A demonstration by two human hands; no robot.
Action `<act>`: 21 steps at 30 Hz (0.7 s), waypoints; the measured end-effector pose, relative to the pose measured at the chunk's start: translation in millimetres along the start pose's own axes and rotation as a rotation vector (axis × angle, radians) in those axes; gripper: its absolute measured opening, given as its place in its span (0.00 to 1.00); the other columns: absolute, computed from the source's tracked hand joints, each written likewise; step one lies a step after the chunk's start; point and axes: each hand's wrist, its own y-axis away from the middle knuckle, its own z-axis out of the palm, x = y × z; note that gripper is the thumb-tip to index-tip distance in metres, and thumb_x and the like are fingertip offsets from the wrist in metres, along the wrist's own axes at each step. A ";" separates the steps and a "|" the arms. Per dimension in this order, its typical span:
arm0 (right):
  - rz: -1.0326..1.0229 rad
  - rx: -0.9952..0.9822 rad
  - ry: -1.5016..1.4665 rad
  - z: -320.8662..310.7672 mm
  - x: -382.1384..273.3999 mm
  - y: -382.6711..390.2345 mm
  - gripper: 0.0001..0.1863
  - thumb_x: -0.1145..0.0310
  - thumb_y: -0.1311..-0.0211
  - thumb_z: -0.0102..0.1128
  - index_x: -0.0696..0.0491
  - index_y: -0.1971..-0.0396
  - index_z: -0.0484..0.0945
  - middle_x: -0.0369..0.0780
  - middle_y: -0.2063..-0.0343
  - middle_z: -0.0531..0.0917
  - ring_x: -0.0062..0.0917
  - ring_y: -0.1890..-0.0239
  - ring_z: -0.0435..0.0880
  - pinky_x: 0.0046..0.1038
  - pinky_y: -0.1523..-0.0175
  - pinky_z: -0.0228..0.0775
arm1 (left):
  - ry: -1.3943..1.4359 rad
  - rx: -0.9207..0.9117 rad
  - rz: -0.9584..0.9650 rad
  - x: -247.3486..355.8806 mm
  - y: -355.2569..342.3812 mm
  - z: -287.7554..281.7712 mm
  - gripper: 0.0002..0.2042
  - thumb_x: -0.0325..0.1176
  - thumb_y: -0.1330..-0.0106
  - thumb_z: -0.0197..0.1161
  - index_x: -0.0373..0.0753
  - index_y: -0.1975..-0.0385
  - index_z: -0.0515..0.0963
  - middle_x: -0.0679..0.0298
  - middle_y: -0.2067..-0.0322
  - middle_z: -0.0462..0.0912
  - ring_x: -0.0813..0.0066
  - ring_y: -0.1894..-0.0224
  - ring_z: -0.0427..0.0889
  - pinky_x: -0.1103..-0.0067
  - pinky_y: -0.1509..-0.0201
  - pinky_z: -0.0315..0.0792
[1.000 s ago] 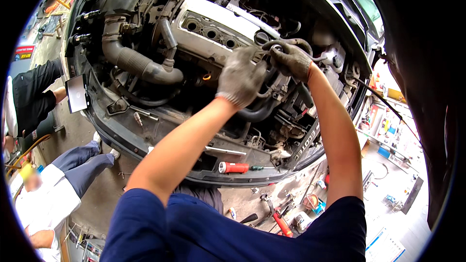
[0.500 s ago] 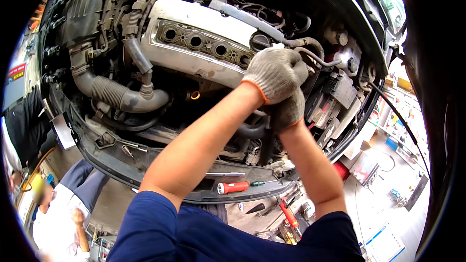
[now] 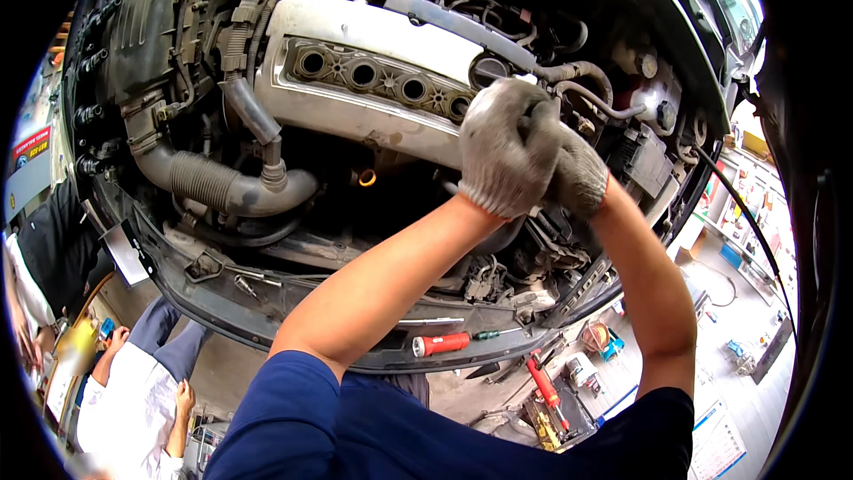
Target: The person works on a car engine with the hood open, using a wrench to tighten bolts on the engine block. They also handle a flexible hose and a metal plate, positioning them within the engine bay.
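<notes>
My left hand (image 3: 505, 149), in a grey work glove, is closed at the right end of the silver valve cover (image 3: 329, 116), beside the last of several round wells. Close against it on the right is my right hand (image 3: 579, 173), gloved too, with its fingers curled. What they hold, if anything, is hidden by the gloves; a small pale tip shows above the left knuckles. Just behind the left hand sits the black oil filler cap (image 3: 487, 69). Past the right hand, a bent rubber hose (image 3: 582, 73) runs to the right.
A corrugated intake hose (image 3: 209, 180) curves at the left. On the front panel lie a red flashlight (image 3: 440, 344), a green-handled screwdriver (image 3: 489, 335) and a metal rod (image 3: 431, 322). A person in white (image 3: 133, 400) is at lower left. A prop rod (image 3: 746, 200) slants at the right.
My right hand and forearm have swung out to the right, and the wrist is less hidden beneath the left hand. Both hands stay together by the cap. The whole view has shifted slightly.
</notes>
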 end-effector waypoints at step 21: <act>-0.242 0.263 0.299 26.1 25.3 -0.3 0.28 0.57 0.22 0.66 0.53 0.29 0.77 0.44 0.34 0.85 0.35 0.32 0.84 0.40 0.26 0.77 | -0.033 -0.172 0.011 0.0 -19.0 -10.4 0.08 0.32 0.33 0.65 0.34 0.67 0.86 0.49 0.71 0.88 0.51 0.66 0.90 0.63 0.57 0.83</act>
